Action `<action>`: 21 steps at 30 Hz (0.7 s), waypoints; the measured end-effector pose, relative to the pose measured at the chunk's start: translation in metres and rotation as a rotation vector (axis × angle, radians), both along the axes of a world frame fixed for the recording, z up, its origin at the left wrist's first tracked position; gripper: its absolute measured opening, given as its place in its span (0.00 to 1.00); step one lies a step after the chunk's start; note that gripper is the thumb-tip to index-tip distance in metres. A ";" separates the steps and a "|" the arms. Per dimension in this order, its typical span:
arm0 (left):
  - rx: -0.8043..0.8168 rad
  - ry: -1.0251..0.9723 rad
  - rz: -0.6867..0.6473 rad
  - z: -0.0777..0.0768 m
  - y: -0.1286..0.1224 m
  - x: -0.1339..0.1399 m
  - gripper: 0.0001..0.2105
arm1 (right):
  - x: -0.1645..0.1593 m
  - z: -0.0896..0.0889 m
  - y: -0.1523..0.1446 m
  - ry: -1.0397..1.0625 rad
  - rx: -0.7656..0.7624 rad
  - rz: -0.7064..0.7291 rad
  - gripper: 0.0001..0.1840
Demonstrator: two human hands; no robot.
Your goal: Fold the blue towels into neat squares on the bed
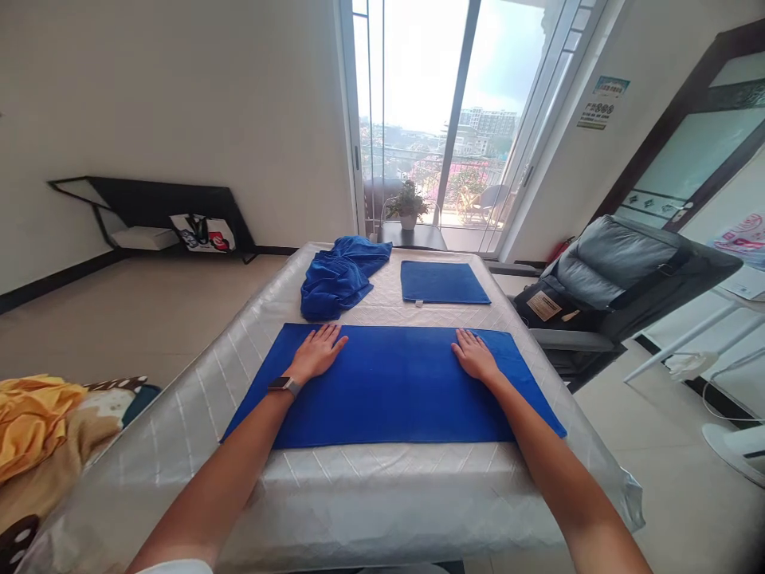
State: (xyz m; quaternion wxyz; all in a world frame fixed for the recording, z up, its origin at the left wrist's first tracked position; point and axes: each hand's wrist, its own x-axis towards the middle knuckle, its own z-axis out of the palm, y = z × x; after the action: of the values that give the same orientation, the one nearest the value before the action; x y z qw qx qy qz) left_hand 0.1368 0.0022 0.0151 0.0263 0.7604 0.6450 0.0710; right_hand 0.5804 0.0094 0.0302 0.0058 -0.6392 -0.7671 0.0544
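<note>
A blue towel (394, 391) is spread flat in a wide rectangle across the near part of the table. My left hand (315, 352) lies palm down on its upper left part, fingers stretched toward the far edge. On the upper right part rests my right hand (474, 355), also flat with the fingers slightly spread. Beyond the left hand, a crumpled blue towel (340, 279) sits in a loose heap. To the right of that heap lies a folded blue towel (445, 282), a neat flat rectangle with a small white tag at its near edge.
A silvery quilted cover (382, 498) drapes over the table. At the right stands a grey armchair (621, 263) with a dark bag on it. Yellow and brown fabric (48, 430) is piled at the left. A potted plant (408, 206) stands past the far end, before the glass doors.
</note>
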 end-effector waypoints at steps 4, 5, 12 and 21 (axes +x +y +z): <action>0.002 -0.011 0.134 -0.004 -0.016 -0.083 0.30 | 0.090 -0.004 0.003 -0.049 -0.001 -0.227 0.36; 0.004 -0.028 0.185 -0.004 -0.020 -0.098 0.30 | 0.104 -0.003 0.002 -0.050 -0.004 -0.260 0.36; 0.216 -0.130 0.211 0.023 -0.022 -0.065 0.29 | 0.046 0.017 -0.012 -0.010 0.132 -0.180 0.33; 0.117 -0.066 -0.278 0.018 0.000 0.160 0.26 | -0.131 0.018 -0.022 0.128 0.033 0.200 0.33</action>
State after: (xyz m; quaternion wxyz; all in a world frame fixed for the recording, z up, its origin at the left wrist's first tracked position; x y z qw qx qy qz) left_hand 0.2969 0.0023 0.0332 0.0128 0.8400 0.5269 0.1293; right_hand 0.4492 -0.0122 0.0484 0.0598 -0.5547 -0.8258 0.0828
